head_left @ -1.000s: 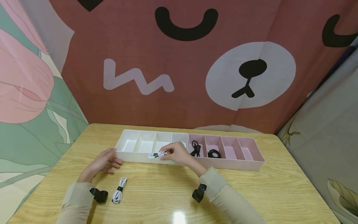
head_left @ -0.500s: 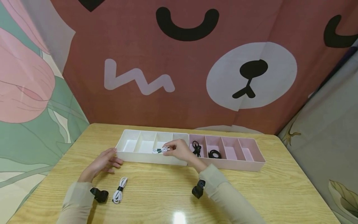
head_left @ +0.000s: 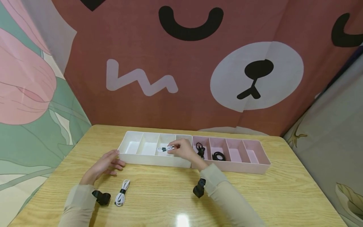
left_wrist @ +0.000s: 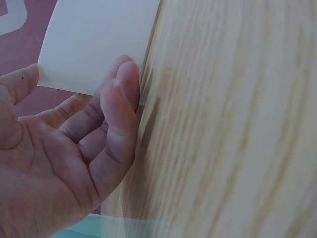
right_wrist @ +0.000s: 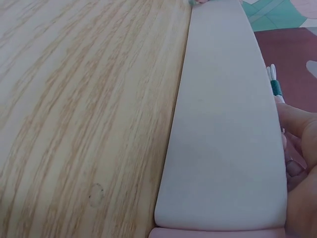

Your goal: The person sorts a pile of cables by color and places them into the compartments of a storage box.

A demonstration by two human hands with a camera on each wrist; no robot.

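In the head view my right hand (head_left: pixel 183 149) pinches a coiled white cable (head_left: pixel 164 149), bound with a dark green tie, over the third compartment of the white divided box (head_left: pixel 153 160). From the right wrist, part of that hand (right_wrist: pixel 301 134) shows behind the box's front wall, with the cable's looped end (right_wrist: pixel 272 74) above the rim. My left hand (head_left: pixel 102 163) is at the box's left end, thumb at its corner. Its other fingers (left_wrist: pixel 119 114) bend loosely beside the wall, holding nothing. Another bundled white cable (head_left: pixel 122 193) with a black tie lies on the table near my left wrist.
A pink divided box (head_left: pixel 235 167) adjoins the white one on the right. A black cable bundle (head_left: pixel 200 150) and a coiled black cable (head_left: pixel 218 156) lie in its two left compartments. Behind the wooden table (head_left: pixel 158 198) hangs a printed curtain (head_left: pixel 193 110).
My right hand has carried the white cable back and slightly right, from in front of the box's front wall to over the third compartment. My left hand stays at the corner.
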